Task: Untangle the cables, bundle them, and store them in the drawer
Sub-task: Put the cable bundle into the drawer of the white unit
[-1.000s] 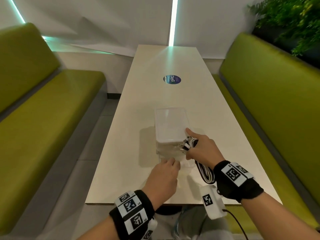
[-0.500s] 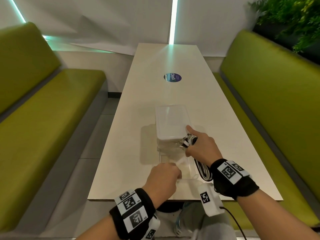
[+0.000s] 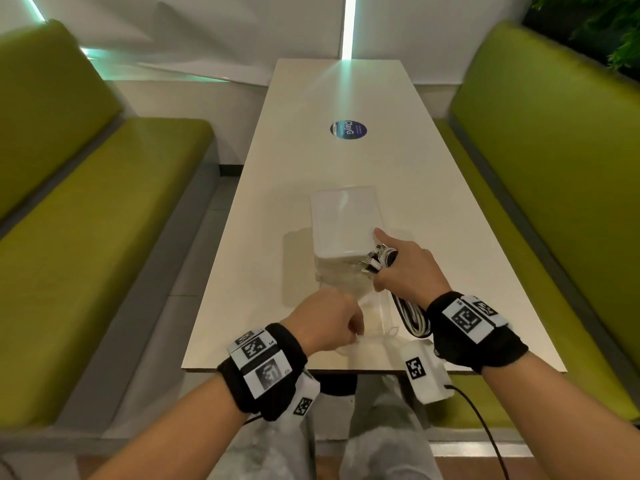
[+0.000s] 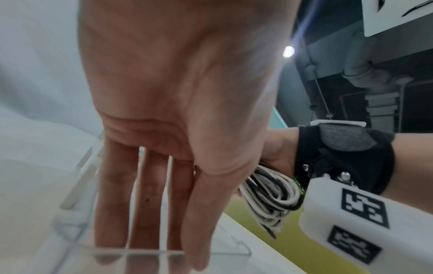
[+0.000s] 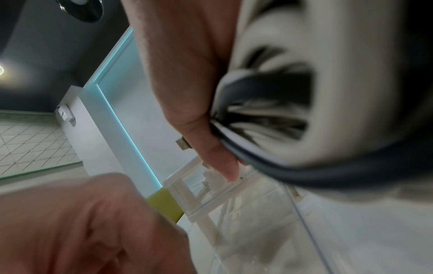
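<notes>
Two hands work at the near end of the table (image 3: 284, 174). Your right hand (image 3: 408, 271) grips a coiled bundle of white and black cables (image 3: 414, 317); the connector ends (image 3: 375, 259) fan out past your knuckles, the loops hang below your wrist, and the index finger points forward onto the top corner of the clear drawer unit (image 3: 343, 223). Your left hand (image 3: 325, 320) is curled at the front edge of the transparent drawer (image 3: 375, 306), which stands pulled out toward you; in the left wrist view its fingers (image 4: 112, 194) hook over the drawer's clear front wall, so the hand holds the drawer. The bundle sits just beside the drawer's right wall, above the tabletop, not inside it. Beyond the unit, a round dark sticker (image 3: 348, 129) lies on the table's middle. Green upholstered benches (image 3: 104, 188) flank the table on both sides, and foliage (image 3: 602, 32) shows at the upper right corner.
</notes>
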`<state>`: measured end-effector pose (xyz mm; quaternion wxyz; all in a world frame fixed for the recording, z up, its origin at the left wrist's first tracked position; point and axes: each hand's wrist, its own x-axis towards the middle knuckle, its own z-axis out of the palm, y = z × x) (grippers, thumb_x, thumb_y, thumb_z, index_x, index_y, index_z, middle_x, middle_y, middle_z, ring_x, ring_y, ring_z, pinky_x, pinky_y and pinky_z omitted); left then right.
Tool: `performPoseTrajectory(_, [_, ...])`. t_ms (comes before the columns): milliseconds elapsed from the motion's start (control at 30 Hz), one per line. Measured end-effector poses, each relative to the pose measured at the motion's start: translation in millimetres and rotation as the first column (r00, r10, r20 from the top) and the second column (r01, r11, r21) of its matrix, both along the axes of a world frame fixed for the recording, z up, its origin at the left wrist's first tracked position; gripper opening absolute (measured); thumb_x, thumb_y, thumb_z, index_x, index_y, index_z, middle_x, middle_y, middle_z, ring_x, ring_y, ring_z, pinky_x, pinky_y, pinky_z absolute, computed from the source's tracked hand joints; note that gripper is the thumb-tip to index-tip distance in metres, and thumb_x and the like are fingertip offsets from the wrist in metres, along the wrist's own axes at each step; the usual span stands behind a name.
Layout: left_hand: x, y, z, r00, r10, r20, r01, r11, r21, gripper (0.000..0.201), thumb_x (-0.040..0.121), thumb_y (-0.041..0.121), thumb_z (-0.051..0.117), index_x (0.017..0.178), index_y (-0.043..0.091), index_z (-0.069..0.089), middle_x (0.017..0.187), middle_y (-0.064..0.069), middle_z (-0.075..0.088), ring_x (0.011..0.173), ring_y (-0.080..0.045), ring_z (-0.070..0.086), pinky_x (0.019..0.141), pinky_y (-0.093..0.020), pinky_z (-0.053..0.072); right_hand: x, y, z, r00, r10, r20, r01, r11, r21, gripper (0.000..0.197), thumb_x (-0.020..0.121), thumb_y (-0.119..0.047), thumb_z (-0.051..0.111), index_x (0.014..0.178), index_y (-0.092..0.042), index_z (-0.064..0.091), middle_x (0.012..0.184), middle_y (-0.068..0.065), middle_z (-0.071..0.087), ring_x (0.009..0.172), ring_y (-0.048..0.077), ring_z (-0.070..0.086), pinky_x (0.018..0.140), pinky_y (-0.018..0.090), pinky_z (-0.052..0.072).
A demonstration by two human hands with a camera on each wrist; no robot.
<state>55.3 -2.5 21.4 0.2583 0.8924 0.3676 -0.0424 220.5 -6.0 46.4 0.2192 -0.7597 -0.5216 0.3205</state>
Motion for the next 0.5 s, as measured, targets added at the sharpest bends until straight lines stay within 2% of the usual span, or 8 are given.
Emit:
performPoseTrajectory(67, [-5.1, -0.5, -1.5, 0.999, 0.035, 0.038, -0.033, 0.999, -0.040, 0.018, 0.085, 0.013, 0.066, 0.100, 0.019, 0.076, 0.097, 0.003, 0.074, 0.088, -0.011, 0.066, 0.074, -0.019, 0.047, -0.2, -1.1, 0.2, 1.000, -0.003, -0.010, 0.003, 1.000, -0.005, 0.093, 0.067, -0.006, 0.066, 0.146, -0.043, 0.034, 0.124, -0.003, 0.061, 0.074, 0.006, 0.052, 0.057, 0.014, 0.039])
performPoseTrajectory(167, [-11.7, 1.8, -2.8, 0.980, 0.147, 0.136, -0.138, 0.988, -0.072, 0.018, 0.085, 0.012, 0.065, 0.096, 0.021, 0.076, 0.093, 0.007, 0.074, 0.080, -0.008, 0.066, 0.073, -0.017, 0.047, 0.2, -2.8, 2.2, 1.000, 0.005, -0.024, -0.005, 1.000, -0.003, 0.091, 0.068, -0.007, 0.068, 0.146, -0.041, 0.034, 0.120, -0.007, 0.060, 0.070, -0.001, 0.050, 0.054, 0.011, 0.035])
performPoseTrajectory(267, [-18.7, 12.5, 1.6, 0.893, 0.302, 0.332, -0.320, 0.948, -0.003, 0.016, 0.085, 0.017, 0.065, 0.089, 0.030, 0.075, 0.086, 0.016, 0.071, 0.070, -0.001, 0.063, 0.072, -0.017, 0.049, 0.3, -5.6, 5.3, 0.998, 0.003, -0.061, -0.002, 1.000, 0.021, 0.090, 0.068, -0.008, 0.069, 0.145, -0.042, 0.036, 0.105, -0.014, 0.061, 0.062, 0.001, 0.056, 0.051, 0.013, 0.040])
performPoseTrajectory(367, [-23.4, 30.0, 9.3, 0.799, 0.325, 0.506, -0.411, 0.909, 0.065, 0.015, 0.084, 0.018, 0.068, 0.084, 0.032, 0.072, 0.081, 0.018, 0.069, 0.072, -0.003, 0.062, 0.070, -0.022, 0.052, -2.0, -10.6, 4.7, 0.996, -0.006, -0.087, 0.011, 0.998, 0.061, 0.090, 0.069, -0.005, 0.065, 0.144, -0.045, 0.036, 0.092, -0.021, 0.059, 0.048, 0.001, 0.054, 0.045, 0.012, 0.040])
performPoseTrajectory(433, [-24.2, 41.6, 11.6, 0.747, 0.288, 0.599, -0.464, 0.872, 0.158, 0.016, 0.082, 0.016, 0.070, 0.089, 0.030, 0.072, 0.087, 0.018, 0.066, 0.080, -0.004, 0.060, 0.073, -0.023, 0.051, -4.0, -12.5, 2.3, 0.996, 0.009, -0.087, -0.001, 0.996, 0.084, 0.089, 0.070, -0.006, 0.064, 0.143, -0.047, 0.036, 0.100, -0.020, 0.058, 0.057, -0.001, 0.057, 0.050, 0.011, 0.040])
performPoseTrajectory(500, [-22.8, 52.3, 10.0, 0.767, 0.226, 0.600, -0.462, 0.844, 0.272, 0.026, 0.080, 0.016, 0.071, 0.104, 0.027, 0.070, 0.103, 0.015, 0.062, 0.098, -0.007, 0.053, 0.086, -0.019, 0.044, -5.4, -12.1, -0.2, 0.997, 0.017, -0.073, -0.010, 0.996, 0.092, 0.084, 0.069, -0.008, 0.066, 0.140, -0.046, 0.041, 0.109, -0.021, 0.056, 0.074, 0.001, 0.059, 0.058, 0.011, 0.041])
